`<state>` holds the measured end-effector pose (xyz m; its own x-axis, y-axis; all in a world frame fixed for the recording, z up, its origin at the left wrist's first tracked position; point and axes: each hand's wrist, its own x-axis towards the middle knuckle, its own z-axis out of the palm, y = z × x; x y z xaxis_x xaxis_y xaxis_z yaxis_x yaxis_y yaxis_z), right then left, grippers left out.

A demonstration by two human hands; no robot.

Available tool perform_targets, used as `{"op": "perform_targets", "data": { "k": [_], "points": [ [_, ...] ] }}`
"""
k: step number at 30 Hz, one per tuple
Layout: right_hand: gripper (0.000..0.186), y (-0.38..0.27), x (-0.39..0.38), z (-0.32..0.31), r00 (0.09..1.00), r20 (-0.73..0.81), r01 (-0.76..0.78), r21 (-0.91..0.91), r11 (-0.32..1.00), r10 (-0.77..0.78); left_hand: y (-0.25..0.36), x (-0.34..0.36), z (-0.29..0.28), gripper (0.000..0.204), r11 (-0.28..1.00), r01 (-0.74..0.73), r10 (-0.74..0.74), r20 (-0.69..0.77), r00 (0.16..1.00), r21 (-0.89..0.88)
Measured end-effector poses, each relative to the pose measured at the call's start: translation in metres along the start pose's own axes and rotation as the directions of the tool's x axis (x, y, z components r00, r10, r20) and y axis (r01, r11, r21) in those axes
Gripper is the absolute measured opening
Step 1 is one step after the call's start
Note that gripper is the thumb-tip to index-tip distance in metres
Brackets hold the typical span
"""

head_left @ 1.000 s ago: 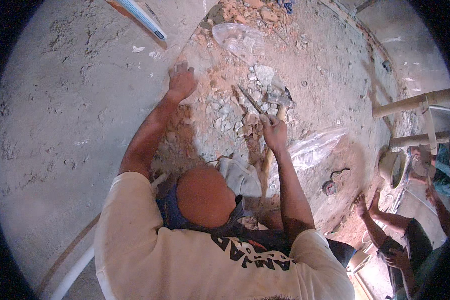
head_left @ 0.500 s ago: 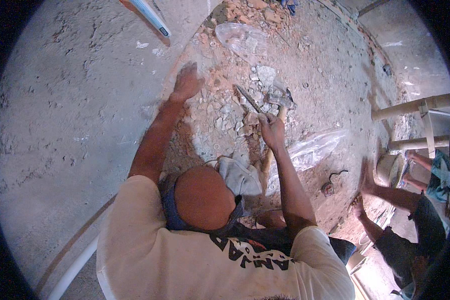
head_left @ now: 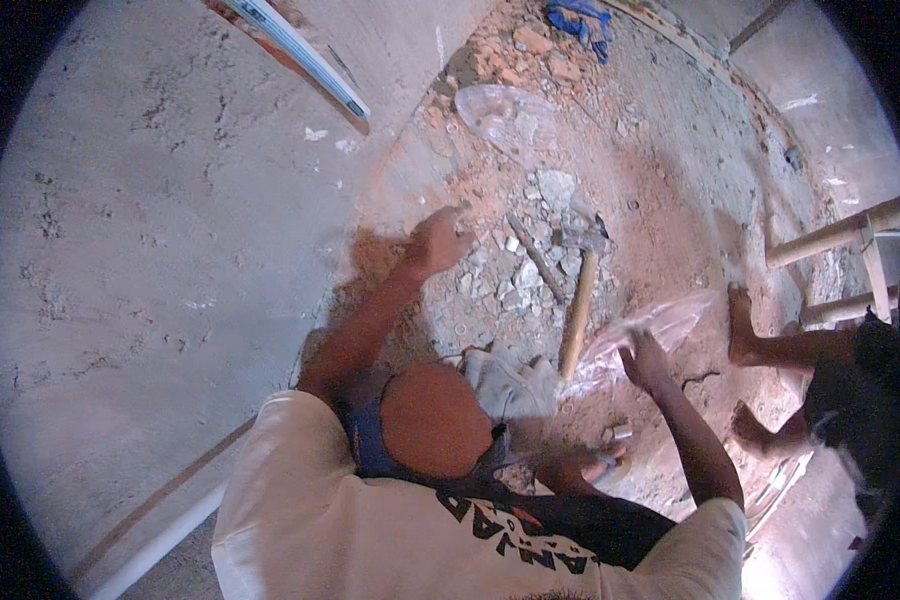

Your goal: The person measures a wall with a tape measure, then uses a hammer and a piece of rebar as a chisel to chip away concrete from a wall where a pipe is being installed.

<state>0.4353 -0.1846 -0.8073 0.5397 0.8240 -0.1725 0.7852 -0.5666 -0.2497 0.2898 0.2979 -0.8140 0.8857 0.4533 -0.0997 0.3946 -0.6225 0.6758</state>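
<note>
My left hand (head_left: 438,243) hovers over the left edge of a heap of broken grey and white rubble (head_left: 515,290), thumb and fingers apart, nothing visible in it. To the right, my right hand (head_left: 650,362) is over a crumpled clear plastic sheet (head_left: 675,318), fingers partly spread and apparently holding nothing; whether it touches the plastic I cannot tell. On the rubble lies a dark chisel (head_left: 538,260), tilted. Beside it a hammer (head_left: 578,312) rests with its metal head away from me and wooden handle toward me. A grey cloth (head_left: 515,385) lies near my bent knee (head_left: 435,420).
A concrete wall (head_left: 170,250) rises at left, with a long pale-blue bar (head_left: 310,65) against it. Another clear plastic piece (head_left: 510,115), brick fragments (head_left: 535,42) and a blue bundle (head_left: 580,25) lie at the far end. At right are another person's foot (head_left: 742,335) and wooden poles (head_left: 840,232).
My right hand has let go of the chisel, now lying on the rubble, and moved right over the plastic sheet. The view has shifted, so the scene sits farther right and lower.
</note>
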Motion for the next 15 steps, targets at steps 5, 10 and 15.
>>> {"op": "perform_targets", "data": {
  "k": [5, 10, 15],
  "points": [
    [0.040, 0.018, -0.090, 0.018, 0.916, 0.292, -0.301, 0.047, 0.952, 0.275, 0.050, -0.004, 0.013, 0.031, 0.968, -0.250, 0.250, -0.028, 0.968, 0.018],
    [0.038, -0.025, -0.036, 0.004, 0.846, 0.326, -0.497, 0.191, 0.847, 0.422, 0.103, -0.013, 0.071, 0.030, 0.816, -0.577, 0.558, 0.205, 0.804, 0.038],
    [0.034, -0.038, 0.007, 0.010, 0.920, 0.123, -0.391, 0.281, 0.876, 0.371, 0.108, -0.012, 0.121, 0.044, 0.557, -0.803, 0.644, 0.501, 0.579, 0.211]
  ]
}}
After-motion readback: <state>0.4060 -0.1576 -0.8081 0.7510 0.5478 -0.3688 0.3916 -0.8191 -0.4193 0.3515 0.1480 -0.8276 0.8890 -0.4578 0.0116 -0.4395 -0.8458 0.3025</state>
